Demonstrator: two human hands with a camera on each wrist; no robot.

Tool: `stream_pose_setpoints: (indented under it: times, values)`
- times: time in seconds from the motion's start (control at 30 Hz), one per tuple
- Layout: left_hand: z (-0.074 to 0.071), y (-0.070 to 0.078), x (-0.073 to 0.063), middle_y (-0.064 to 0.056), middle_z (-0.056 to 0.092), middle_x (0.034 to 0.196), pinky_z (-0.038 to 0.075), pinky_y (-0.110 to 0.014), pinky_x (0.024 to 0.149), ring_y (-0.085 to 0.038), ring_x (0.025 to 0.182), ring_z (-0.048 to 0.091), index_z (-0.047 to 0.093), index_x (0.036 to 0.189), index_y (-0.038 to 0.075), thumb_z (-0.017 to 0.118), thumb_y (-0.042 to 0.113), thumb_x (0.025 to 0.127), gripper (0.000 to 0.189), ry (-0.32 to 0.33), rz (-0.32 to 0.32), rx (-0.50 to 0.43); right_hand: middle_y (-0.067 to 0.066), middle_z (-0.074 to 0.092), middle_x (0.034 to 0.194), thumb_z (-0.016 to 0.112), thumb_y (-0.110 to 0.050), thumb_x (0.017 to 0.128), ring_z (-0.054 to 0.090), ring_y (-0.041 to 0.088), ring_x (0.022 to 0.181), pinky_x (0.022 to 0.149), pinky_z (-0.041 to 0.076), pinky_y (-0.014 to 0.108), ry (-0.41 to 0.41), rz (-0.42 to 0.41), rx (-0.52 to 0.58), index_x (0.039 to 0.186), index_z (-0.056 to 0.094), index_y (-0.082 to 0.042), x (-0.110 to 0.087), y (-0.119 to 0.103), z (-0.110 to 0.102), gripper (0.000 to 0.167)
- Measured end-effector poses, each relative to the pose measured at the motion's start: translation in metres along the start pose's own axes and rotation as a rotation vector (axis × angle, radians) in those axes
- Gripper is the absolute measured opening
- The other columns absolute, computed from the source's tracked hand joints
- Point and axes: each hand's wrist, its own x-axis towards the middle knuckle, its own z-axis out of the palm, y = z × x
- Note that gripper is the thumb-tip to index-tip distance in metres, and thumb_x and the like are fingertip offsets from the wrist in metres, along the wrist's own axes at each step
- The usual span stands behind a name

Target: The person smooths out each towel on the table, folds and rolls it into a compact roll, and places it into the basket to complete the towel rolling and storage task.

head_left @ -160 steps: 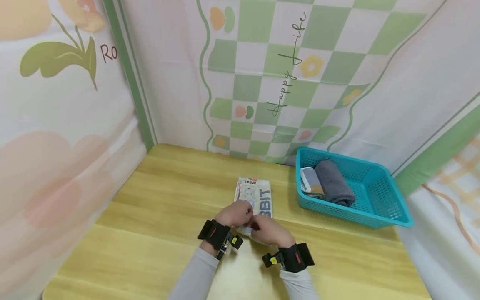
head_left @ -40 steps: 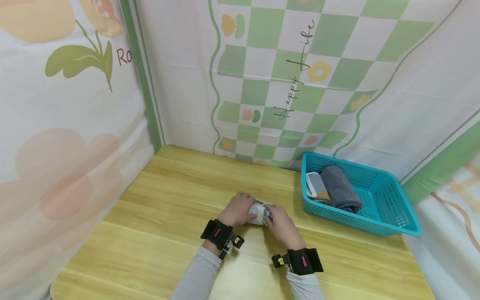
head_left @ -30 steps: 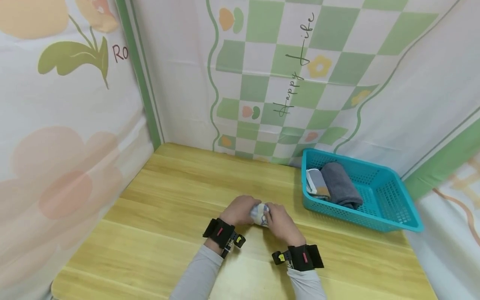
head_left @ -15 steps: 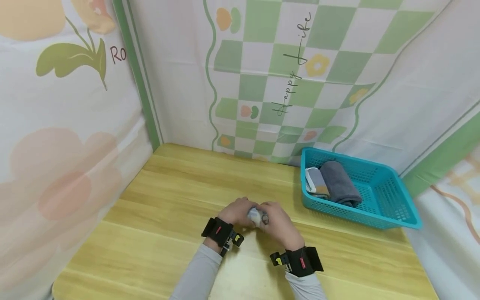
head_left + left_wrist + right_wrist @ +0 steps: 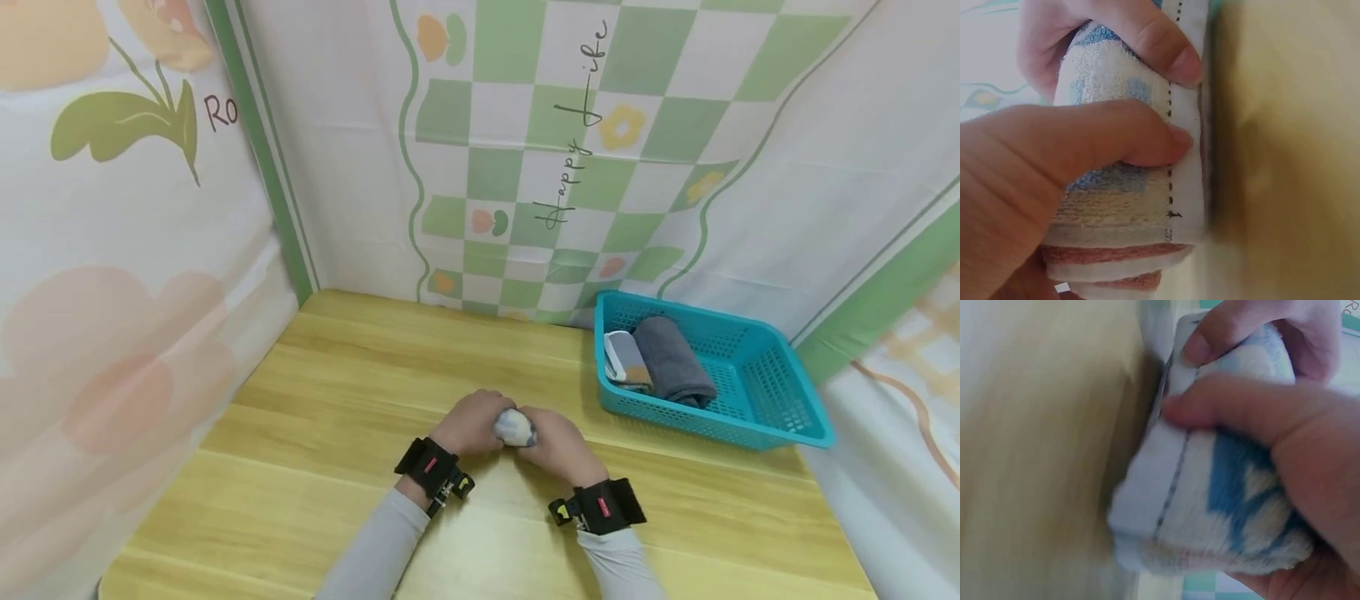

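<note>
A small towel, rolled into a thick bundle, is held between both hands near the middle of the table. Its terry face is cream with blue patterns, and a white hem with dark stitching runs along it. Reddish folded layers show at its end in the left wrist view. The left hand grips the bundle from the left, thumb pressed on the hem. From the right, the right hand grips it with its thumb on the same hem. Most other fingers are hidden behind the towel.
A teal plastic basket stands at the back right of the wooden table. Inside it lie a rolled grey towel and a smaller folded cloth in white, grey and orange. Printed curtains hang behind and beside the table.
Earlier the towel lay longer and flatter, with its lettering visible and both hands at its near end. It has been rolled up away from the body into a compact bundle; the basket's contents look the same.
</note>
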Motion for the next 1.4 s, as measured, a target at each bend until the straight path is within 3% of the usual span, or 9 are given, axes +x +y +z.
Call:
stream_pose_setpoints:
  times: [0.2,0.33,0.57,0.77,0.9,1.0,1.2,1.3,1.4]
  values:
    - [-0.011,0.011,0.019,0.009,0.067,0.094,0.049,-0.020,0.076,-0.005,0.082,0.058,0.071,0.104,0.015,0.088,0.008,0.072,0.037,-0.032,0.095,-0.102,0.001,0.070,0.098,0.083,-0.007,0.075,0.061,0.015,0.085,0.079,0.052,0.037,-0.050,0.031,0.076,0.112,0.068,-0.008,-0.008,0.010,-0.025,0.039]
    - [-0.023,0.023,0.037,0.007,0.069,0.101,0.050,-0.019,0.080,-0.005,0.088,0.061,0.070,0.111,0.014,0.087,0.007,0.074,0.041,-0.022,0.163,-0.144,0.003,0.071,0.097,0.081,-0.008,0.078,0.063,0.015,0.083,0.073,0.053,0.035,-0.012,0.003,0.071,0.113,0.069,-0.008,-0.012,0.016,-0.050,0.037]
    - [-0.047,0.059,0.075,-0.003,0.066,0.122,0.051,-0.025,0.094,-0.013,0.108,0.060,0.067,0.128,0.010,0.086,0.004,0.076,0.055,0.054,0.280,-0.107,0.012,0.067,0.112,0.079,-0.009,0.085,0.061,0.024,0.092,0.079,0.052,0.042,0.086,0.000,0.055,0.129,0.061,-0.002,-0.025,0.027,-0.104,0.048]
    - [-0.054,0.093,0.111,-0.006,0.062,0.134,0.047,-0.028,0.103,-0.019,0.120,0.056,0.064,0.135,0.010,0.086,0.012,0.082,0.058,0.090,0.380,0.014,0.020,0.061,0.117,0.078,-0.009,0.087,0.059,0.030,0.097,0.080,0.050,0.046,0.148,0.002,-0.010,0.133,0.055,0.003,-0.038,0.051,-0.142,0.053]
    - [-0.049,0.112,0.133,-0.009,0.057,0.142,0.044,-0.030,0.108,-0.023,0.130,0.051,0.059,0.141,0.009,0.084,0.018,0.085,0.062,0.127,0.409,0.053,0.021,0.061,0.115,0.078,-0.010,0.089,0.059,0.032,0.095,0.079,0.051,0.048,0.170,0.027,-0.039,0.132,0.056,0.003,-0.046,0.067,-0.165,0.050]
    - [-0.043,0.117,0.145,-0.013,0.048,0.152,0.040,-0.031,0.114,-0.026,0.141,0.044,0.047,0.150,0.007,0.082,0.021,0.087,0.073,0.159,0.397,0.048,0.024,0.061,0.118,0.077,-0.009,0.089,0.060,0.035,0.097,0.079,0.052,0.050,0.182,0.040,-0.030,0.133,0.055,0.006,-0.047,0.078,-0.179,0.051]
    - [-0.022,0.119,0.154,-0.021,0.028,0.164,0.028,-0.037,0.123,-0.032,0.151,0.029,0.019,0.162,0.004,0.076,0.027,0.093,0.093,0.149,0.331,-0.012,0.029,0.056,0.127,0.071,-0.013,0.096,0.058,0.042,0.107,0.086,0.051,0.055,0.174,0.140,0.009,0.141,0.048,0.008,-0.058,0.104,-0.204,0.055]
    - [-0.012,0.117,0.154,-0.019,0.031,0.163,0.028,-0.036,0.123,-0.030,0.151,0.031,0.022,0.162,0.006,0.069,0.031,0.098,0.083,0.104,0.319,0.000,0.029,0.054,0.128,0.068,-0.016,0.098,0.057,0.042,0.107,0.087,0.050,0.054,0.180,0.201,-0.004,0.144,0.044,0.007,-0.064,0.121,-0.217,0.056]
    - [-0.005,0.114,0.154,-0.015,0.040,0.159,0.025,-0.036,0.125,-0.028,0.149,0.035,0.037,0.157,0.009,0.064,0.035,0.101,0.067,0.069,0.340,0.024,0.029,0.056,0.123,0.066,-0.019,0.099,0.059,0.041,0.101,0.081,0.051,0.051,0.217,0.251,-0.048,0.143,0.044,0.007,-0.067,0.143,-0.232,0.056]
